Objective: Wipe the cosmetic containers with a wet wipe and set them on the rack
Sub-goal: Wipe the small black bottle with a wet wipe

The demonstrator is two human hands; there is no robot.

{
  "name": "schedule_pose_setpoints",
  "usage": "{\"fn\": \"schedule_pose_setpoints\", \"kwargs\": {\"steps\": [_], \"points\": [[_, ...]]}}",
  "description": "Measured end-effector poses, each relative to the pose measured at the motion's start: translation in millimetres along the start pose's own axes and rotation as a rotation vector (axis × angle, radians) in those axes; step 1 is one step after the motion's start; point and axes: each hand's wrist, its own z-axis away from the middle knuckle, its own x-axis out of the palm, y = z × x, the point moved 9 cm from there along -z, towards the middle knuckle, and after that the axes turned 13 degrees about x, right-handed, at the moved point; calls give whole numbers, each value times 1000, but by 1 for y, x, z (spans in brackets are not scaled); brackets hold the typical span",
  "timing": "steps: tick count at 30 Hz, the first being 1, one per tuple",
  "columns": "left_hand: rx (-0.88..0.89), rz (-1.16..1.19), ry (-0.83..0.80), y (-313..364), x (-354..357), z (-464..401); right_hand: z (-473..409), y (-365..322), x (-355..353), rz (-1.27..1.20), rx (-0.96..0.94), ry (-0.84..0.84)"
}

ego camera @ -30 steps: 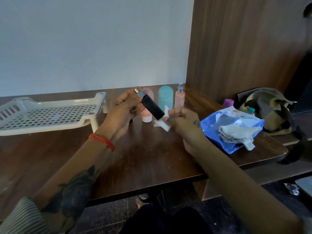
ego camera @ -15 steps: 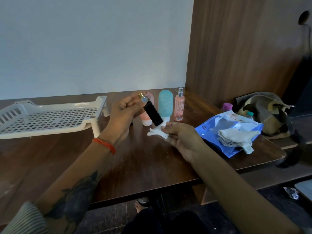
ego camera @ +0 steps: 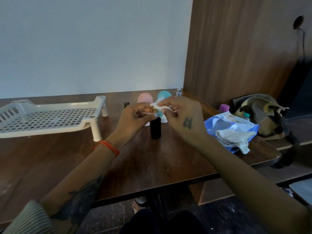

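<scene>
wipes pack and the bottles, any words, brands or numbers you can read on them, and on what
None can be read.
Blue wipes pack: pale printing on its top, too blurred to read.
Black bottle, held up by the left hand: no label shows.
Pink tube and teal tube: plain from here.
Small dark item behind: a glint, no legible text.
Right hand: a dark mark, not readable.

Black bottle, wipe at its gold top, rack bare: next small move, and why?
Probably draw the wipe down the black bottle. The right hand pinches it only at the gold top, the left hand holds the bottle upright, and its dark body shows uncovered.
</scene>
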Motion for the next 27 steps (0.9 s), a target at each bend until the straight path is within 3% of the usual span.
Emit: {"fn": "schedule_pose_setpoints", "kwargs": {"steps": [4,7,13,18,23,25,27], "points": [[-13,44,-51,0,4,1,8,-30,27,269,-326,-67],[-30,12,-86,-3,7,0,12,-34,45,429,-422,-119],[-36,10,-62,-5,4,0,30,-29,48,487,-598,-153],[-61,40,-72,-7,6,0,19,-6,37,391,-504,-244],[-90,45,-54,-12,7,-1,-16,-7,7,118,-352,-77],[-80,38,-41,-13,5,-2,-26,-19,18,57,-308,-220],[-43,0,-37,-11,3,-2,-28,-28,40,138,-218,-495]]}}
